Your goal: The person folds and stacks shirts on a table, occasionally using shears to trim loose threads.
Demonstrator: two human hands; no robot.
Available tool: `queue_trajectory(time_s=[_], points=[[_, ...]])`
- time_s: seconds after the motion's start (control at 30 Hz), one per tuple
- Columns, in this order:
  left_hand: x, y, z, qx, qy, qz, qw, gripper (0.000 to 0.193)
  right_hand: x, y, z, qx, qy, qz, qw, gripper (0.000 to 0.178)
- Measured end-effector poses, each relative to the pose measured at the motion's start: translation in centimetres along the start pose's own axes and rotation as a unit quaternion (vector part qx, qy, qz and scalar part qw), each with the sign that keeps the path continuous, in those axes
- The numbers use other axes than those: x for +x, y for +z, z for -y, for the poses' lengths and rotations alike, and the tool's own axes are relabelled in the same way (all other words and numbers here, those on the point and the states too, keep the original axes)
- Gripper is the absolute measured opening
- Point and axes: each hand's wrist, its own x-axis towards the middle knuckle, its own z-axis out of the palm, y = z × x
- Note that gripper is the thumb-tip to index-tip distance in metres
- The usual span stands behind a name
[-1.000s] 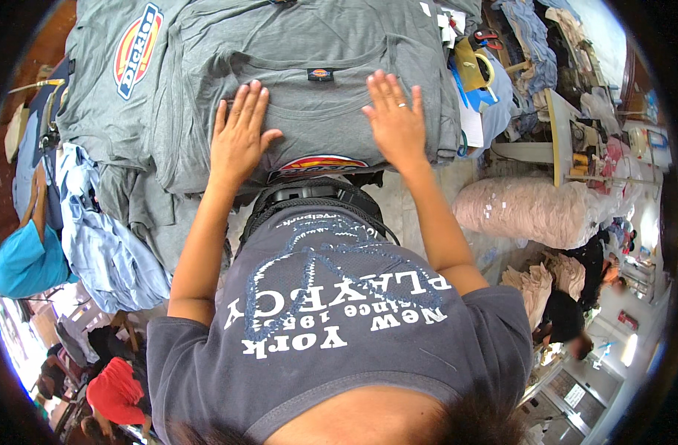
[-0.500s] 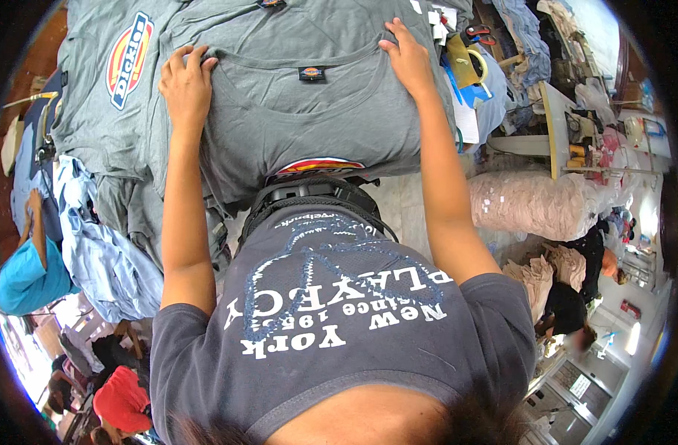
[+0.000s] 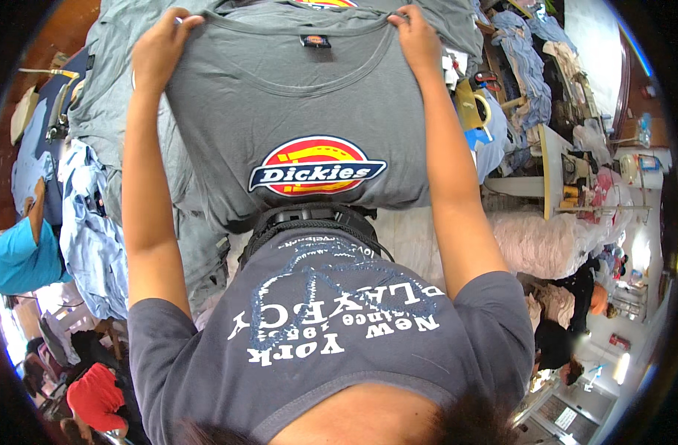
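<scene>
A grey T-shirt [image 3: 309, 111] stretches between my hands, its wide neckline at the far end. A red, yellow and blue printed emblem lies on its chest, and a small dark label shows inside the back of the neck. My left hand [image 3: 164, 48] pinches the shirt near the left shoulder. At the right shoulder my right hand [image 3: 417, 37] grips the cloth between thumb and fingers. Beneath and beyond it, more grey T-shirts [image 3: 120, 96] are spread in a layer. The near end of the held shirt reaches the table edge by my waist.
Right of the shirts are white tags [image 3: 454, 68], a tape roll [image 3: 481, 111] and red-handled scissors [image 3: 487, 76]. Light blue garments [image 3: 94, 230] hang at the left. A person in a blue top [image 3: 27, 256] works there. Wrapped pale bundles [image 3: 539, 241] lie at the right.
Both hands have moved farther away, the left also outward, drawing the T-shirt up. Its chest emblem, earlier mostly hidden at the near edge, now shows in full.
</scene>
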Motion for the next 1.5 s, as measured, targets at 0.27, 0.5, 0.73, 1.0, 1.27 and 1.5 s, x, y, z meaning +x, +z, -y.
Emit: queue_trajectory(time_s=[0.27, 0.5, 0.73, 1.0, 1.27, 1.5], points=[[-1.9, 10.0, 5.2, -0.035, -0.023, 0.112, 0.993, 0.038, 0.7, 5.1, -1.2, -0.034, -0.028, 0.106, 0.993, 0.027], [2.4, 8.7, 4.1, -0.042, 0.027, 0.110, 0.993, 0.040, 1.8, 5.4, -2.4, -0.035, -0.037, 0.136, 0.989, 0.027], [-0.3, 13.0, 6.4, -0.102, -0.027, 0.077, 0.991, 0.040, 1.7, 6.2, -2.8, 0.026, 0.023, 0.139, 0.990, 0.032], [0.9, 11.3, 4.8, -0.039, -0.037, 0.132, 0.990, 0.040, 2.1, 7.2, -5.2, 0.105, 0.076, 0.177, 0.976, 0.038], [-0.3, 11.2, 4.3, 0.081, -0.011, 0.095, 0.992, 0.040, 1.6, 6.9, -2.7, 0.011, 0.026, 0.168, 0.985, 0.038], [-2.0, 6.7, 3.3, -0.013, -0.049, 0.023, 0.998, 0.041, 2.4, 4.1, -4.6, 0.032, -0.120, 0.129, 0.984, 0.038]])
